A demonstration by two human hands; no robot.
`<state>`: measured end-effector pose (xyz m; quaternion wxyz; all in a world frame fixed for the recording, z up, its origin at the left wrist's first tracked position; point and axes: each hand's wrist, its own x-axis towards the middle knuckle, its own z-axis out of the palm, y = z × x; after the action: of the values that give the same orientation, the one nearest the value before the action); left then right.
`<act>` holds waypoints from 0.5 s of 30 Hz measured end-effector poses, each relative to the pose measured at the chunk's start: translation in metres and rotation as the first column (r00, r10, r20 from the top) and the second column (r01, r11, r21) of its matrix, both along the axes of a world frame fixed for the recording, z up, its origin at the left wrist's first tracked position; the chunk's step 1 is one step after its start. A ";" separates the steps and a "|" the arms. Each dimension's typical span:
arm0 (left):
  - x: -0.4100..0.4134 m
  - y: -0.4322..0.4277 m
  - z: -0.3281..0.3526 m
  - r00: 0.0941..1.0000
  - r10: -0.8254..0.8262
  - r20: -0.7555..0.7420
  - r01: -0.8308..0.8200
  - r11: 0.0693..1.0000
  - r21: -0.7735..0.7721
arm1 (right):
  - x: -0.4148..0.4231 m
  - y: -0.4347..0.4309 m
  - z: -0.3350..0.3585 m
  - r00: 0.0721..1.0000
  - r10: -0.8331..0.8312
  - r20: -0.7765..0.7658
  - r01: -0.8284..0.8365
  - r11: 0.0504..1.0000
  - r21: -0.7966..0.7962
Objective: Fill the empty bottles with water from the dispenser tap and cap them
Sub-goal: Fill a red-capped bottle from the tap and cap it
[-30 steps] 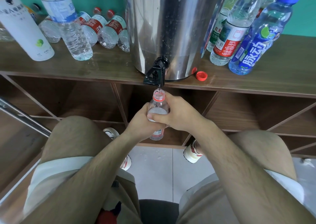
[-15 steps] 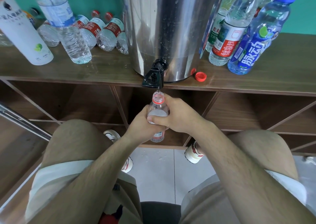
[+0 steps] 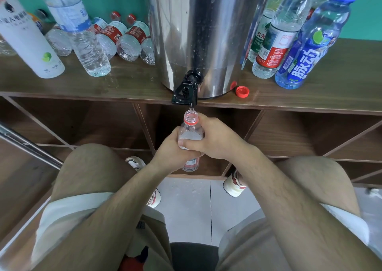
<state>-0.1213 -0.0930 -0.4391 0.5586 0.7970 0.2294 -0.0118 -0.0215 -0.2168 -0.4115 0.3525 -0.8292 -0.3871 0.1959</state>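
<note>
A small clear bottle [image 3: 191,129] with a red neck ring stands upright and uncapped right under the black tap [image 3: 186,89] of the steel dispenser [image 3: 206,32]. A thin stream of water runs into its mouth. My left hand [image 3: 171,152] grips the bottle's body from the left. My right hand [image 3: 215,140] grips it from the right, thumb across the front. Its label and lower half are mostly hidden by my fingers. A loose red cap [image 3: 242,90] lies on the shelf top, right of the dispenser base.
Several red-labelled bottles [image 3: 128,39] lie on their sides left of the dispenser, beside a tall clear bottle [image 3: 82,37] and a white bottle [image 3: 26,39]. Upright bottles, one blue [image 3: 310,49], stand at the right. Open wooden compartments [image 3: 82,126] sit below the shelf.
The bottle stays under the tap in both hands; the view has shifted slightly and the water level near the bottle's shoulder looks a little higher.
</note>
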 end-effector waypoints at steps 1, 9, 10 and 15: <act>0.001 0.000 0.000 1.000 -0.001 0.000 0.001 1.000 0.002 | 0.000 0.000 0.000 1.000 -0.001 0.002 0.001 1.000 0.001; 0.002 -0.001 0.002 1.000 -0.008 -0.014 0.008 1.000 0.010 | 0.000 0.000 0.001 1.000 -0.002 -0.012 0.002 1.000 0.011; 0.001 -0.001 0.002 1.000 -0.006 -0.016 0.006 1.000 0.011 | 0.000 0.000 0.001 1.000 -0.001 -0.013 0.001 1.000 0.008; 0.001 -0.002 0.005 1.000 -0.008 -0.025 0.008 1.000 0.019 | 0.001 0.000 0.001 1.000 0.004 -0.011 -0.004 1.000 0.001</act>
<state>-0.1205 -0.0952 -0.4345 0.5482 0.8029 0.2332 -0.0218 -0.0208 -0.2168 -0.4104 0.3547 -0.8271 -0.3869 0.2008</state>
